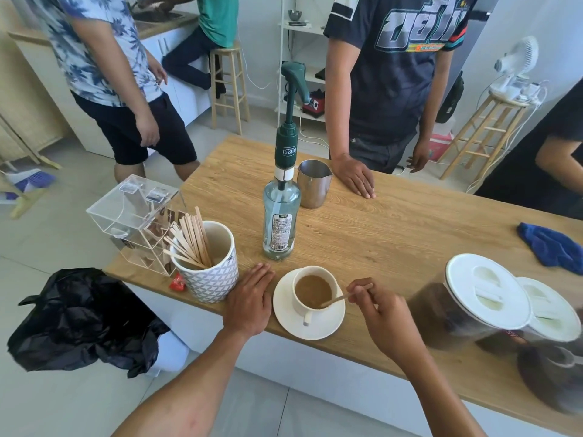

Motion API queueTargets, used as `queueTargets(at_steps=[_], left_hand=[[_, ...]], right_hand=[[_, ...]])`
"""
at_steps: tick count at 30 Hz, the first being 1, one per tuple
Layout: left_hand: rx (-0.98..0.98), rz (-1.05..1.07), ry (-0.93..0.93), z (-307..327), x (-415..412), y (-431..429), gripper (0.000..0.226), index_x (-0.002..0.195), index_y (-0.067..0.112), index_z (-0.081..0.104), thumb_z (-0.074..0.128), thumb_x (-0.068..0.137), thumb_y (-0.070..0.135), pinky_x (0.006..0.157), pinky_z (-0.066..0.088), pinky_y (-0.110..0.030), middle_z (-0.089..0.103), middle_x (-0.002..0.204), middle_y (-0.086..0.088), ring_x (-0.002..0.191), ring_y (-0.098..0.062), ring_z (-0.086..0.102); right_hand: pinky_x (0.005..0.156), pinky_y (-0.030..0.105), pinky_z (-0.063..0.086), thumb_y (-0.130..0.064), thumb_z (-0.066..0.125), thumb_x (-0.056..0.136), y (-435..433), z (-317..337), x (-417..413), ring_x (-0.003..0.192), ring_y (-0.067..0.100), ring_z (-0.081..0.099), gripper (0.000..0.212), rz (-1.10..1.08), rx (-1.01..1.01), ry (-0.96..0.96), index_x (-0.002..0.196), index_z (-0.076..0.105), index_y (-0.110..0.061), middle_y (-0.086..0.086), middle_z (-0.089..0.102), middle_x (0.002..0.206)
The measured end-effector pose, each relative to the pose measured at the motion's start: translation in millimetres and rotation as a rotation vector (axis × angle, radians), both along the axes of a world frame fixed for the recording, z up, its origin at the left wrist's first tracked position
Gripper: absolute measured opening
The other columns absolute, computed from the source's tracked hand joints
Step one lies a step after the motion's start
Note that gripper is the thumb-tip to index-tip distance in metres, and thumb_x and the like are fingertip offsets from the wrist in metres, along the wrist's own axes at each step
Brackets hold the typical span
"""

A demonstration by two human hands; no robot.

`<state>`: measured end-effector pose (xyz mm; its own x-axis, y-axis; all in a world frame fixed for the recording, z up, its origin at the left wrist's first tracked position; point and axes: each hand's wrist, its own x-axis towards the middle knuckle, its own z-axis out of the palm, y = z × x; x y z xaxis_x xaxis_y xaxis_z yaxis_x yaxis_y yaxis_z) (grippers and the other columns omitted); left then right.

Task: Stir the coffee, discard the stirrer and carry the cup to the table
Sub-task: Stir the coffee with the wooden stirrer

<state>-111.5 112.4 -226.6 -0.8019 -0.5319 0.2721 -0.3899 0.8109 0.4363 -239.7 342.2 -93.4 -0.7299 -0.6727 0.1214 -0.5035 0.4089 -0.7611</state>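
Right hand [375, 305] pinches stirrer [335, 300] in coffee cup [314, 293] — left hand [249, 299] spread flat.

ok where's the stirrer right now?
Head view, lower centre: the wooden stirrer is pinched in the right hand, its tip dipped in the coffee cup on the white saucer.

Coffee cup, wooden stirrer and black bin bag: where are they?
White coffee cup [301, 305]: head view, on its outer front wall.
Thin wooden stirrer [336, 299]: head view, on its bare middle.
Crumpled black bin bag [79, 316]: head view, on its top folds.
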Motion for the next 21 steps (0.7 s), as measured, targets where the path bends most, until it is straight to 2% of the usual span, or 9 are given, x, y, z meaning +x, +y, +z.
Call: queueTargets(at_steps=[3, 6, 11, 18, 21], left_hand=[[-0.01, 0.001, -0.004, -0.8, 0.7, 0.6, 0.05, 0.13, 0.013, 0.063, 0.029, 0.097, 0.029, 0.114, 0.031, -0.033, 0.056, 0.141, 0.0, 0.137, -0.017, 0.044], [-0.012, -0.004, -0.002, -1.5, 0.5, 0.2, 0.05, 0.13, 0.012, 0.063, 0.029, 0.097, 0.029, 0.114, 0.034, -0.034, 0.057, 0.14, -0.001, 0.136, -0.017, 0.045], [-0.019, -0.01, -0.014, -1.0, 0.0, 0.2, 0.052, 0.131, 0.012, 0.063, 0.027, 0.097, 0.029, 0.114, 0.034, -0.036, 0.057, 0.14, -0.002, 0.136, -0.018, 0.045], [-0.003, -0.038, -0.003, -0.1, 5.0, 1.0, 0.052, 0.133, 0.012, 0.06, 0.027, 0.096, 0.026, 0.113, 0.036, -0.038, 0.054, 0.143, -0.001, 0.138, -0.017, 0.043], [0.011, -0.044, -0.009, -2.3, 5.3, -0.8, 0.042, 0.136, 0.013, 0.058, 0.046, 0.096, 0.01, 0.114, 0.034, -0.037, 0.051, 0.146, 0.001, 0.14, -0.015, 0.039]], right_hand=[[0.064, 0.031, 0.051, -0.02, 0.052, 0.097, 3.5, 7.4, -5.9, 0.07, 0.005, 0.066, 0.017, -0.038, 0.009, 0.035, 0.09, 0.065, -0.027, -0.014, 0.07, 0.076], [0.06, 0.027, 0.05, -0.021, 0.052, 0.097, 0.8, 18.4, -8.9, 0.069, 0.006, 0.064, 0.017, -0.071, -0.018, 0.033, 0.092, 0.068, -0.022, -0.01, 0.071, 0.078], [0.066, 0.038, 0.053, -0.022, 0.053, 0.096, 0.2, 50.8, -12.9, 0.073, 0.017, 0.067, 0.015, -0.057, -0.108, 0.102, 0.092, 0.068, -0.023, -0.003, 0.071, 0.075], [0.069, 0.027, 0.051, -0.021, 0.053, 0.097, 2.1, 48.0, -6.2, 0.08, 0.005, 0.064, 0.015, 0.038, -0.049, 0.151, 0.095, 0.068, -0.019, -0.013, 0.068, 0.084], [0.067, 0.019, 0.047, -0.02, 0.053, 0.097, 1.4, 50.8, -8.2, 0.079, 0.004, 0.062, 0.014, 0.015, -0.118, 0.205, 0.096, 0.067, -0.018, -0.013, 0.067, 0.085]])
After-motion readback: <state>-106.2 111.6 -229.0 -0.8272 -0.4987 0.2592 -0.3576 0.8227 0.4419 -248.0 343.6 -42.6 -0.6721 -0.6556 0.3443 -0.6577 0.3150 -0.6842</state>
